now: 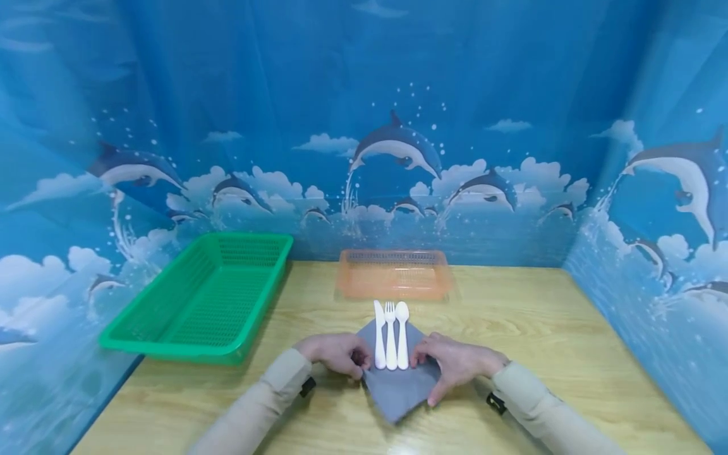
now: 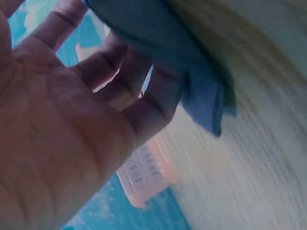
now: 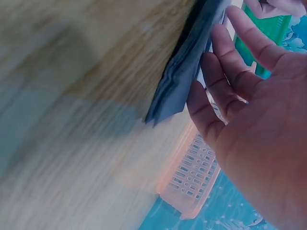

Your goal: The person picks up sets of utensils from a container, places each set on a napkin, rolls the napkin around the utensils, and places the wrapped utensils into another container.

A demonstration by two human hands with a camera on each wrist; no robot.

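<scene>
A grey cloth napkin (image 1: 398,395) lies turned like a diamond on the table. On it a white knife (image 1: 380,341), a white fork (image 1: 390,341) and a white spoon (image 1: 402,341) lie side by side, their heads past its far corner. At the napkin's left corner my left hand (image 1: 339,355) pinches the cloth with curled fingers; the left wrist view shows the cloth (image 2: 204,96) bent up at the fingertips. My right hand (image 1: 457,361) rests at the right corner, thumb and fingers spread along the edge. In the right wrist view its fingertips touch the layered napkin (image 3: 175,79).
A large green plastic basket (image 1: 250,347) stands at the left of the wooden table (image 1: 512,303). Behind the cutlery sits a shallow orange see-through basket (image 1: 392,291). Blue dolphin-printed curtains (image 1: 483,76) enclose the back and sides.
</scene>
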